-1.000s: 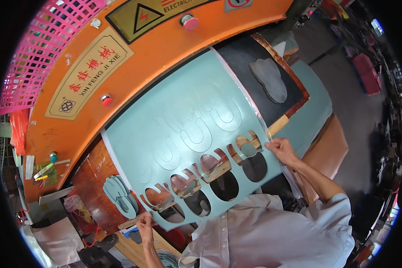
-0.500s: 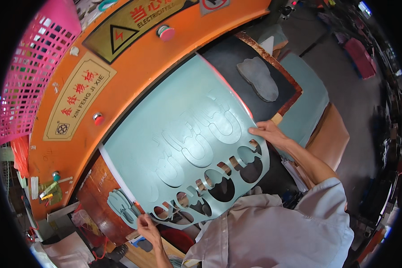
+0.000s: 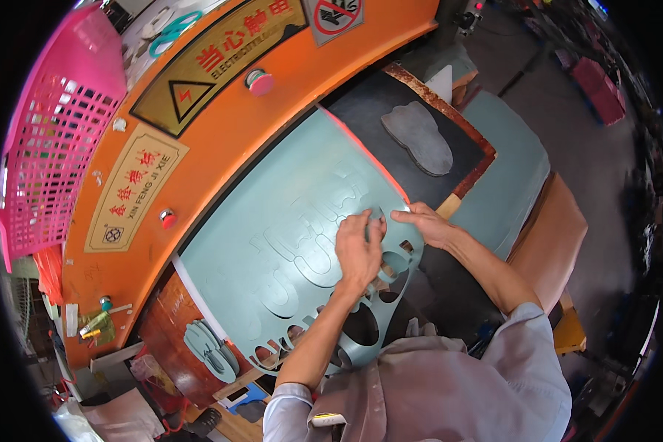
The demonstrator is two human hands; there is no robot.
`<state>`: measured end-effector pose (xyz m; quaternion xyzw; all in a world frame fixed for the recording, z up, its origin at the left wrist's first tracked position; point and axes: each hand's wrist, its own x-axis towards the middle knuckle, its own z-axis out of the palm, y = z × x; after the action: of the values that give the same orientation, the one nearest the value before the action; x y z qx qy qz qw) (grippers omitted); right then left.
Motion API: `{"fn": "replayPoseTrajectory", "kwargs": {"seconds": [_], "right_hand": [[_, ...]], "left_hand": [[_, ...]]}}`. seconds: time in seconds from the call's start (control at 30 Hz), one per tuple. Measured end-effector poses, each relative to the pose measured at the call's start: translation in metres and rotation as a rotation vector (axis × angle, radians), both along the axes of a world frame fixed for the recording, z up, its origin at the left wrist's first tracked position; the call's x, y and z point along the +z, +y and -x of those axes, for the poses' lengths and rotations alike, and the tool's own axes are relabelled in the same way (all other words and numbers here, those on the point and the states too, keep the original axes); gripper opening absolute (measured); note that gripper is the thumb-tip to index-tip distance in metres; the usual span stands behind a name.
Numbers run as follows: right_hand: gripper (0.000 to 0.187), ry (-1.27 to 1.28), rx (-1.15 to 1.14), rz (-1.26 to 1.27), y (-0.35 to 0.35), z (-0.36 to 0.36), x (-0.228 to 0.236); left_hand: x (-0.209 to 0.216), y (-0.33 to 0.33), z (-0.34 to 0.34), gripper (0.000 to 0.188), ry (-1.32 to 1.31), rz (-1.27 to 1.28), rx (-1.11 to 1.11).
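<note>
A pale blue-green sheet (image 3: pixel 250 221) lies across the bed under the orange machine, with curved outlines cut into it and holes along its near edge. My left hand (image 3: pixel 359 250) has moved over the right part of the sheet. Its fingers bend round a cut-out piece (image 3: pixel 376 214), most of which they hide. At the sheet's right edge, my right hand (image 3: pixel 433 227) grips the margin, thumb on top and the other fingers partly hidden. A grey sole-shaped block (image 3: pixel 420 140) rests on the dark board beyond. Several loose cut-out pieces (image 3: pixel 208 350) are piled left of the sheet.
The orange machine front (image 3: pixel 221 140) with red-capped buttons spans the far side. A pink basket (image 3: pixel 66 147) stands at far left, near teal-handled scissors (image 3: pixel 175 33). More blue-green sheet (image 3: pixel 504 140) and a brown sheet (image 3: pixel 549 228) lie at right.
My left hand has left the sheet's near-left corner and reached up and right to the cut outlines. My right hand stays on the right edge. The sheet's near edge has shifted slightly.
</note>
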<state>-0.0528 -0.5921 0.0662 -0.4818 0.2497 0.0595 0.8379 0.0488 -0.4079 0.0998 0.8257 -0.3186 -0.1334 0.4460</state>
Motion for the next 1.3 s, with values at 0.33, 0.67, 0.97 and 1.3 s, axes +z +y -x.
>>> {"fn": "replayPoseTrajectory", "kwargs": {"seconds": [0.33, 0.67, 0.97, 1.3], "right_hand": [[0.033, -0.005, -0.27, 1.29, 0.029, 0.02, 0.024], [0.041, 0.105, -0.055, 0.804, 0.099, -0.042, 0.031], [0.037, 0.193, -0.025, 0.6, 0.058, -0.021, 0.02], [0.028, -0.055, 0.229, 1.19, 0.095, -0.017, 0.045]], "left_hand": [[0.016, 0.053, -0.044, 0.036, 0.432, 0.236, 0.155], [0.006, 0.048, -0.033, 0.032, 0.459, 0.41, 0.389], [0.106, 0.127, -0.156, 0.032, 0.107, 0.471, 0.415], [0.073, 0.135, -0.076, 0.021, -0.41, 0.083, 0.206]]}}
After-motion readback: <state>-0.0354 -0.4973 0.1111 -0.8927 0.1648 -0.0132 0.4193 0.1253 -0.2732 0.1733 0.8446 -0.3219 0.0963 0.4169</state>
